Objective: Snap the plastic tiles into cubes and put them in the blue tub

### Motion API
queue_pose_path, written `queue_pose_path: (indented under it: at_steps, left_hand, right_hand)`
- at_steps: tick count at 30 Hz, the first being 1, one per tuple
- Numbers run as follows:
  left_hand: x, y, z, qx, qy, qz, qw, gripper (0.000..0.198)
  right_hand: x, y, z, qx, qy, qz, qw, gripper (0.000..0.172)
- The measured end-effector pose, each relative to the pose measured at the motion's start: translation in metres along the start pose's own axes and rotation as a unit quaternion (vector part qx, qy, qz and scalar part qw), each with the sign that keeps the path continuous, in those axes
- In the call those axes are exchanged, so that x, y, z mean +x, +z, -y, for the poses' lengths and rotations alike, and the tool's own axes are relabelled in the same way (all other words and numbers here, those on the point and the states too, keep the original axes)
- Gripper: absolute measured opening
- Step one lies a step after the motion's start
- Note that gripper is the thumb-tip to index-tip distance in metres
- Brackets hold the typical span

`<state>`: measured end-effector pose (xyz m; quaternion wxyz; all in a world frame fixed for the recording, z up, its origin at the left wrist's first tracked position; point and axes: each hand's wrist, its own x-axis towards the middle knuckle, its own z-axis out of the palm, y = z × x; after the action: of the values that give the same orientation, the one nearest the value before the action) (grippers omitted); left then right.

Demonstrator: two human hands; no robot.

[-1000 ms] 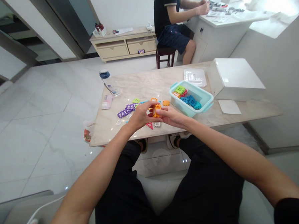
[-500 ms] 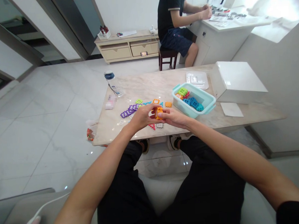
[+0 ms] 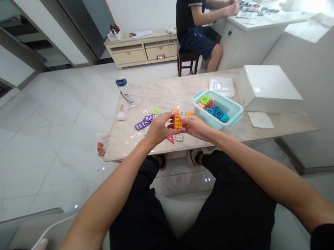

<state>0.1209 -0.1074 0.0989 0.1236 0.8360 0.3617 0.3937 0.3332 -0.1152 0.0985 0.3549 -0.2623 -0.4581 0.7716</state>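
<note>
Between my two hands, above the table's near side, is an orange block of interlocking toothed tiles. My left hand grips it from the left, thumb below and fingers above. From the right, my right hand pinches the same block with thumb and fingers. Purple toothed tiles lie in an overlapping row left of my hands. Just below the hands are a red triangular tile and a grey tile. Behind them lie a green tile and an orange tile.
A light-blue tub with green, blue and orange tiles stands to the right. Behind it are a clear lid and a white box. A bottle stands at the table's far left. A person sits at another desk.
The orange block has turned in my hands, so its toothed edges now face me. Both hands stay nearly in place, still holding it.
</note>
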Motion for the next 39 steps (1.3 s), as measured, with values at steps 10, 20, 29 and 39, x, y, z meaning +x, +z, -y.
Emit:
queue_pose_path:
  at_steps: [10,20,29,39]
  left_hand:
    - [0.003,0.001,-0.005,-0.017,0.034,0.015,0.999,0.068]
    - [0.020,0.008,0.003,-0.159,-0.131,-0.076,0.976,0.063]
    - [0.011,-0.011,0.046,-0.128,-0.235,-0.056,0.962,0.064]
    - [-0.028,-0.028,0.080,-0.063,-0.270,0.012,0.961,0.055]
  right_hand:
    - [-0.004,-0.001,-0.001,-0.006,-0.004,-0.005,1.000,0.050]
    - [0.005,-0.043,0.012,-0.025,0.016,-0.132,0.991,0.051]
    - [0.031,-0.101,-0.012,-0.505,0.065,-0.273,0.816,0.024]
    - [0.083,-0.118,-0.046,-0.706,0.152,-0.219,0.656,0.049]
